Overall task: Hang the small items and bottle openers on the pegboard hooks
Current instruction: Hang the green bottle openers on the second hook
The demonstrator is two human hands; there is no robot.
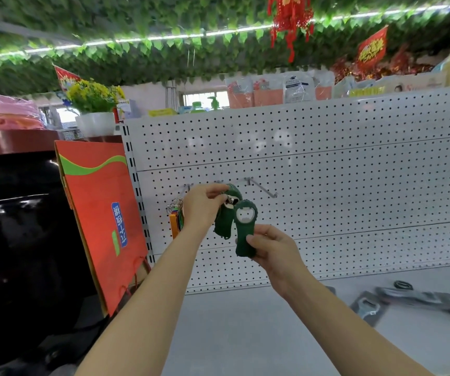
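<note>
Both arms reach forward and up toward the white pegboard (326,169), forearms bare. The left hand (202,204) is raised to the level of the hooks, wrist bent, its grip pinching the top of a dark green bottle opener (225,218) that hangs down in front of the board; whether that opener is already on a hook cannot be told, since the fingers cover the spot. The right hand (272,248) sits lower and just to the right, thumb on the front, its grip closed round the lower handle of a second green bottle opener (245,229), held upright with its metal mouth facing the camera. The two openers touch or overlap near their tops. A bare hook (263,187) juts from the board just right of them. A bunch of coloured keyrings (176,215) hangs left of the left hand. More grey metal openers (367,308) lie on the counter (245,335) at the lower right, blurred.
</note>
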